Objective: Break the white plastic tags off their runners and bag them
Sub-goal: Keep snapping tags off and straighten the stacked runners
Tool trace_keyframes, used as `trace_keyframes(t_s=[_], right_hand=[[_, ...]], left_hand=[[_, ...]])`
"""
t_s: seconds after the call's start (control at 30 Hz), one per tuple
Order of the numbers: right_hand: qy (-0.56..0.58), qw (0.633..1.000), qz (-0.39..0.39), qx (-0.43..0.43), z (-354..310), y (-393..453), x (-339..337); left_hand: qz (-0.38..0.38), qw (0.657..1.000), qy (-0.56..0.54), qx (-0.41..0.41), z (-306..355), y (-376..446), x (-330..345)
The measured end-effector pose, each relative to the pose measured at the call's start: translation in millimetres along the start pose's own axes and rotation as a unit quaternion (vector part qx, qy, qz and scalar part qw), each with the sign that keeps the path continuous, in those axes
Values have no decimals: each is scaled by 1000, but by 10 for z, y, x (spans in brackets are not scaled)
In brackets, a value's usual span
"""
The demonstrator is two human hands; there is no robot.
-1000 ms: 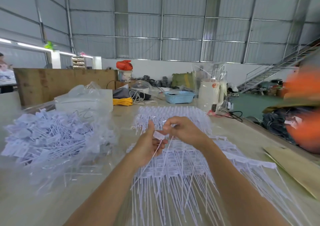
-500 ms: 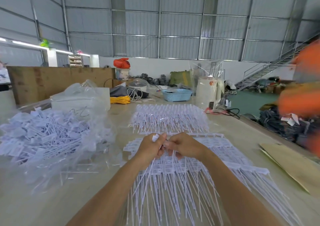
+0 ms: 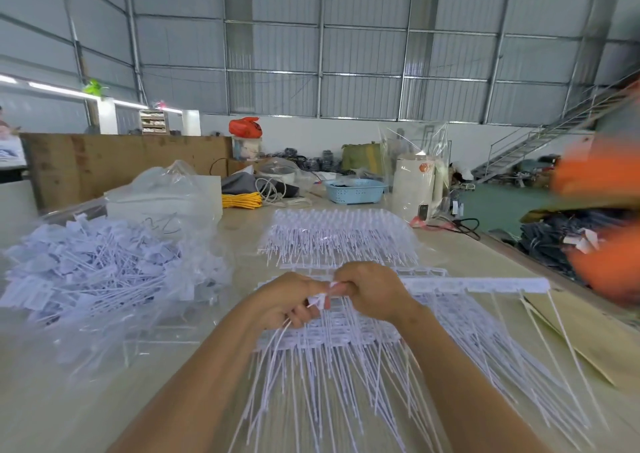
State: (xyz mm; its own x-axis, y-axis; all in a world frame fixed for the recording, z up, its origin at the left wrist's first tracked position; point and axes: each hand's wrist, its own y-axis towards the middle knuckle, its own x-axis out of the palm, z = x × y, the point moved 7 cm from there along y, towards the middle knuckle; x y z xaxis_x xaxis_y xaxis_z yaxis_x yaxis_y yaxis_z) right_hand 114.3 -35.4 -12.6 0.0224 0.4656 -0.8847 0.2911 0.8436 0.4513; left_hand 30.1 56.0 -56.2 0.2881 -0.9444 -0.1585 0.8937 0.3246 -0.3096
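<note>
Tags [image 3: 86,272], already snapped off, sit heaped in the clear bag [image 3: 114,317] at far left, so I'd judge we're mid-batch w/ plenty left. Moving right, my left hand [image 3: 284,300] has its fingers curled round a small bunch of loose tags [image 3: 320,299], stems trailing down toward me; right hand [image 3: 370,293] is touching it, fingers clamped on the runner strip [image 3: 478,283], which is lifted off the stack of unbroken sheets [image 3: 363,341] below. Step in hand: snapping a tag free, I think. Next move needs a short twist at the joint, then a carry left to the bag w/o dropping stems. Farther back, a 2nd stack [image 3: 339,234] on the beige worktable [image 3: 41,411]; blue basket [image 3: 355,191] behind; corrugated warehouse wall, metal stairs at right, blurred orange shape [image 3: 602,230] at the edge.
</note>
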Motion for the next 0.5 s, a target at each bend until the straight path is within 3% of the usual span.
trace_keyframes(t_s=[0.1,0.17,0.23,0.3,0.33,0.4,0.47,0.5], right_hand=[[141,984,43,101,398,-122,-179],[246,957,96,121,489,-189,-285],[289,944,108,121,444,-176,-284],[301,941,98,118,382,-140,-215],[307,940,91,118,381,-134,-179],[317,937,84,121,399,-141,-134],[312,939,77,122,397,-148,-100],[302,942,74,123,387,-142,-91]], left_hand=[[-128,988,-52,68,136,-187,83],[-95,958,-214,163,441,-252,-32],[-35,896,-364,251,738,-384,-265],[15,842,-423,335,955,-654,-587],[64,833,-412,364,995,-798,-798],[254,833,-309,383,926,-1108,-1329],[478,810,-116,319,767,-1402,-1804],[544,794,-23,270,691,-1480,-1985]])
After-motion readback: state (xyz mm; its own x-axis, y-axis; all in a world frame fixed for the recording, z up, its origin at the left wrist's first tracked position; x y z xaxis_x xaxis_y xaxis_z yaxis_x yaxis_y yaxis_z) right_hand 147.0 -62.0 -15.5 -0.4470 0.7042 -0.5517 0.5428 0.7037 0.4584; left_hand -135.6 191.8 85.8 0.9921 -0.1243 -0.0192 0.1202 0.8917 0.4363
